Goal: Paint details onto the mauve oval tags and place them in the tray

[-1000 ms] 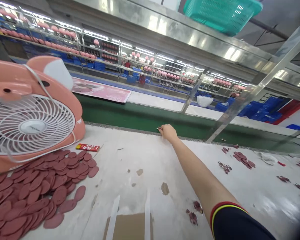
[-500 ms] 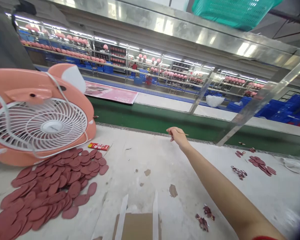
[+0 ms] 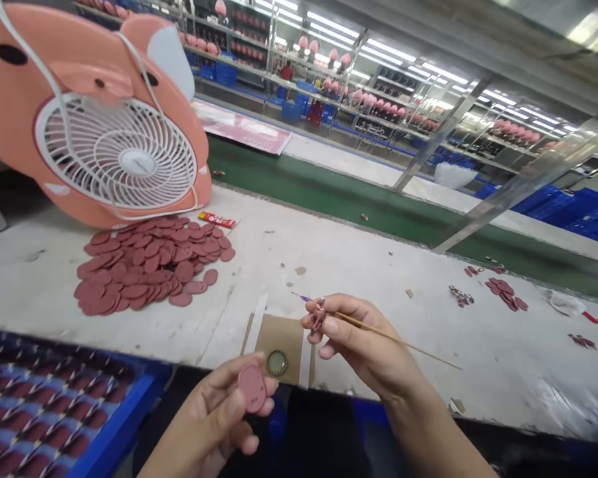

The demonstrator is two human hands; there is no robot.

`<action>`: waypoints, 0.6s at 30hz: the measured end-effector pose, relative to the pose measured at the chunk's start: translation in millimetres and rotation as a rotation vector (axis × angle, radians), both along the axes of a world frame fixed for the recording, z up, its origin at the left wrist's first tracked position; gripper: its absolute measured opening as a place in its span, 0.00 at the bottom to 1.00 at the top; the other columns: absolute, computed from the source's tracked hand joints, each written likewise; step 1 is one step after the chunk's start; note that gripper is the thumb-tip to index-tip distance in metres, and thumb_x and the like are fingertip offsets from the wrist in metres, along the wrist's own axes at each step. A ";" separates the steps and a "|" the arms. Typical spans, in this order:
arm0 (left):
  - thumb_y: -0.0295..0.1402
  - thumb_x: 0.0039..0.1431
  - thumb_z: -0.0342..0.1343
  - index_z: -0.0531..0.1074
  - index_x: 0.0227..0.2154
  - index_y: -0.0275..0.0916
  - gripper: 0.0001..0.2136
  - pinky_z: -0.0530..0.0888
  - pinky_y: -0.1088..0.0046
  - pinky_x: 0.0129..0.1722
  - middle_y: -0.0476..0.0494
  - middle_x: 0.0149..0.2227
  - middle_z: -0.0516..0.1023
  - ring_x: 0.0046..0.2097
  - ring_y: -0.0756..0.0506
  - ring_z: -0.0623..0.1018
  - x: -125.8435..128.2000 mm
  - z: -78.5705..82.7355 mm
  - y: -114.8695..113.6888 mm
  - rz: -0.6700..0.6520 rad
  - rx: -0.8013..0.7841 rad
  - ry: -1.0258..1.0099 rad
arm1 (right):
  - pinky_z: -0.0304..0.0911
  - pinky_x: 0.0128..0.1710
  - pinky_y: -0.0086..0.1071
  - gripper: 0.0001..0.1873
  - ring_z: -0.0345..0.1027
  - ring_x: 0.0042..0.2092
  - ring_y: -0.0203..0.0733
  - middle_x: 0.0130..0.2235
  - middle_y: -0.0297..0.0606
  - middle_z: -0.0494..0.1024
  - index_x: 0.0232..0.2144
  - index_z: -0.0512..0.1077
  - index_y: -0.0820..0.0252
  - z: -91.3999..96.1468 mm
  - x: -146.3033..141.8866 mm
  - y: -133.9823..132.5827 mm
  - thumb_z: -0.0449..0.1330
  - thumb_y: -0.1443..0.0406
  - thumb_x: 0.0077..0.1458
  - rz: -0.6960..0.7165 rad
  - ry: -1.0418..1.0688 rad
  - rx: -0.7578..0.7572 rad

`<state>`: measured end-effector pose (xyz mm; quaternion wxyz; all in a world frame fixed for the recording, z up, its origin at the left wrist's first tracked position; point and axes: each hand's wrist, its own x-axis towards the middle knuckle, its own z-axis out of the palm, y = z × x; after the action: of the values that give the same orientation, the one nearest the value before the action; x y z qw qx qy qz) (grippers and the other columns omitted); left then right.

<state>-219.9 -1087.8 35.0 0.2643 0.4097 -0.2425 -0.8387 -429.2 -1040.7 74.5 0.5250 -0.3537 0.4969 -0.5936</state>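
Observation:
Near the front edge of the bench, my left hand (image 3: 214, 411) pinches a flat reddish oval piece (image 3: 253, 387) with small holes in it. To its right, my right hand (image 3: 359, 332) holds a thin wooden-handled brush (image 3: 398, 340), its fine tip past a purple band pointing left. Those same fingers also grip a small crumpled reddish piece (image 3: 317, 320), partly hidden by them. Between the hands a bottle cap (image 3: 278, 362) lies on a cardboard sheet (image 3: 279, 328) edged with white tape.
A heap of reddish ovals (image 3: 149, 265) lies before an orange fan (image 3: 129, 159). A blue crate (image 3: 149, 392) of sorted ovals stands lower left. Small piles (image 3: 503, 292) sit at right. A green belt (image 3: 323, 189) runs behind the bench, with a slanting metal post (image 3: 478, 202).
My right hand has come back from the green belt to near the cardboard. My left hand has entered view with an oval. The view has tilted down, showing the cap and crate.

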 end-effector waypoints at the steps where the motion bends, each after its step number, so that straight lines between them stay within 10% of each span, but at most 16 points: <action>1: 0.41 0.37 0.75 0.83 0.36 0.44 0.19 0.73 0.83 0.21 0.45 0.30 0.83 0.31 0.48 0.78 1.4 2.5 2.7 -0.015 0.004 0.010 | 0.75 0.31 0.24 0.13 0.77 0.36 0.36 0.37 0.38 0.81 0.38 0.79 0.56 -2.0 5.8 5.9 0.71 0.58 0.52 -0.002 -0.018 -0.011; 18: 0.41 0.44 0.73 0.83 0.33 0.36 0.16 0.74 0.87 0.22 0.48 0.26 0.79 0.29 0.52 0.78 11.4 -15.3 7.5 -0.241 0.118 0.237 | 0.70 0.37 0.23 0.08 0.76 0.36 0.34 0.36 0.33 0.81 0.41 0.77 0.58 6.3 43.1 33.6 0.65 0.71 0.58 0.126 0.746 -0.182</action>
<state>-208.6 -1080.3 19.7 0.1639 0.2907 -0.2075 -0.9195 -386.1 -1007.1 80.8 0.3099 -0.6203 0.5762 -0.4326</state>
